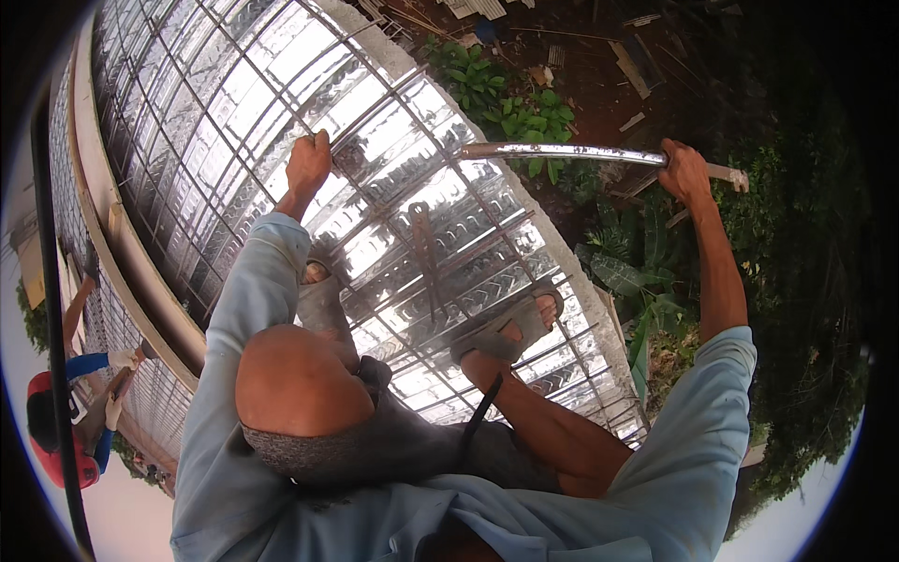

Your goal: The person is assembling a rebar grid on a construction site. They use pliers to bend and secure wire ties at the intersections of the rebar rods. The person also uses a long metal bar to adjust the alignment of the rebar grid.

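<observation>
Long silver metal pipe (562, 152) held level above the outer edge of the corrugated shiny steel deck (234, 103), its far end on the grey rebar grid (421, 178). Right hand (684, 170) clenched around the pipe's near end; left hand (309, 164) gripping a rebar bar. Grey sandals (510, 328) planted on the grid; green plants (510, 103) beyond the deck edge.

Rebar grid (281, 103) on decking (393, 140); plants (510, 108) right.

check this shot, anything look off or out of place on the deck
Mostly orderly: the rebar grid lies in even squares over the corrugated metal decking. The one odd item is the long metal pipe in the right hand, jutting past the slab edge over the plants. The left hand grips a bar.
</observation>
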{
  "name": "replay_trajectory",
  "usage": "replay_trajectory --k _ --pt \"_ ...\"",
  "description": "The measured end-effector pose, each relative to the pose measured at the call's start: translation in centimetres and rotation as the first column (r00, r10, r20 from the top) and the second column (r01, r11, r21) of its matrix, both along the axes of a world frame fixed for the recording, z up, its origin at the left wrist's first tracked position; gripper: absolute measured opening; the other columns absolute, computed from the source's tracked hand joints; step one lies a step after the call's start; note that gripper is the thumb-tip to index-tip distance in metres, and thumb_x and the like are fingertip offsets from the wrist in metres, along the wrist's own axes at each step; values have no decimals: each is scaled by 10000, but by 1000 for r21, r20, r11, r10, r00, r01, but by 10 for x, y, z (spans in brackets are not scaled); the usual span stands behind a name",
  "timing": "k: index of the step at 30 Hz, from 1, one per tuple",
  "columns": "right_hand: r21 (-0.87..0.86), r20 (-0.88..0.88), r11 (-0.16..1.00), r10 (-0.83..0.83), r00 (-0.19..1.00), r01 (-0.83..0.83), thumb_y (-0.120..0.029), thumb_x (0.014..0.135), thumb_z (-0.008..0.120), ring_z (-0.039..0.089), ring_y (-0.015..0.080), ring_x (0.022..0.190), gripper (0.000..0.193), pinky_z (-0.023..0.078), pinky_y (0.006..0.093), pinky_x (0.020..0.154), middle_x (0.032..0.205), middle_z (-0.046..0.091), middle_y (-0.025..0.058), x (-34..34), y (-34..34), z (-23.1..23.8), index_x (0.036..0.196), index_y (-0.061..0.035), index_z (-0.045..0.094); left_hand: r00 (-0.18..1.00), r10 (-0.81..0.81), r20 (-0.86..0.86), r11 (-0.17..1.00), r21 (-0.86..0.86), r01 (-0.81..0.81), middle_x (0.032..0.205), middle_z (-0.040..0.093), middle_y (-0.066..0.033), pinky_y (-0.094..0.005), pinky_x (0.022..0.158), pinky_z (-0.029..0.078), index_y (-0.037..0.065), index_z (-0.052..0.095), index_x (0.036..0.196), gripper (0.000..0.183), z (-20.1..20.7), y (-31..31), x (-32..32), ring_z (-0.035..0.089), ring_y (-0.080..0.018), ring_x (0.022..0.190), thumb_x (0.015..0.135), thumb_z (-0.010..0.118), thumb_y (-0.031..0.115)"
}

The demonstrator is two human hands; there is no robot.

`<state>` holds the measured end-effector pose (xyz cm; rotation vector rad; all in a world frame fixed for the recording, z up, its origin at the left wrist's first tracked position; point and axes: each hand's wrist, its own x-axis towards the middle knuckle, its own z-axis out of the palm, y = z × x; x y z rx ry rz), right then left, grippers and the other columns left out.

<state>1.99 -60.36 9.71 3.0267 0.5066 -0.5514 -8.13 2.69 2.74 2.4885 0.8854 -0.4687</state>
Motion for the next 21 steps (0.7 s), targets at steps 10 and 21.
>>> replay_trajectory --k 10,21 --pt "-253 57 967 11 998 4 -256 797 682 670 459 915 329 521 537 753 896 697 259 14 -110 -17 1004 0 693 995 -100 23 994 -35 100 887 672 -326 -509 865 471 -106 676 897 614 -26 5 11 658 -474 883 898 415 449" --pt "-541 257 811 -90 962 221 -389 839 716 662 334 1070 365 541 456 908 1069 707 150 2 -46 -12 1016 -70 692 960 -259 102 965 58 255 989 642 -395 -564 869 463 -132 683 962 662 -34 21 5 637 -538 973 904 397 462"
